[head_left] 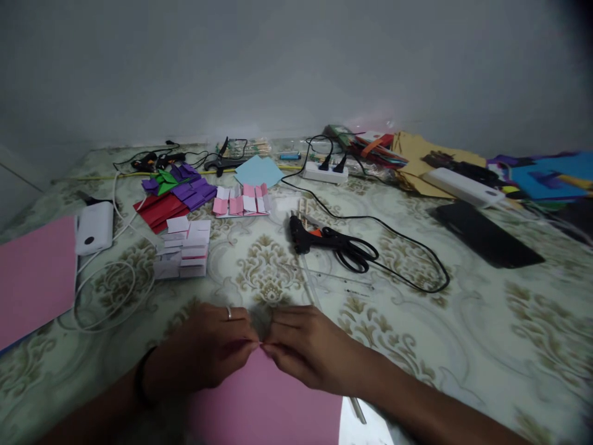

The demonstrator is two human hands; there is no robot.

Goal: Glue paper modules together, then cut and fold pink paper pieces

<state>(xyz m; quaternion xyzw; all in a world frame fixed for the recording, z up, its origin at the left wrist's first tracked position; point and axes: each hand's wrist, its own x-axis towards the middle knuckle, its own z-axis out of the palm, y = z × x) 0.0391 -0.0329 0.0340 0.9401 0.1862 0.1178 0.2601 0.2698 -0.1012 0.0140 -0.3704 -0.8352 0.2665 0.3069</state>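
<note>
A pink sheet of paper (278,402) lies at the bottom centre, with a white sheet (370,426) showing beside its right edge. My left hand (215,343), with a ring and a dark wristband, pinches the sheet's top edge. Touching the same spot from the right, my right hand (308,346) has its thumb and fingers closed on that edge. The fingertips of both hands nearly meet there. A thin grey rod (358,410) pokes out below my right wrist.
Beyond my hands lie a black glue gun (301,235), scissors (356,248), a clear ruler (333,281) and folded papers (183,247). Left are a power bank (95,227) and pink sheets (37,278); right, a black phone-like slab (486,233). A power strip (325,172) sits near the wall.
</note>
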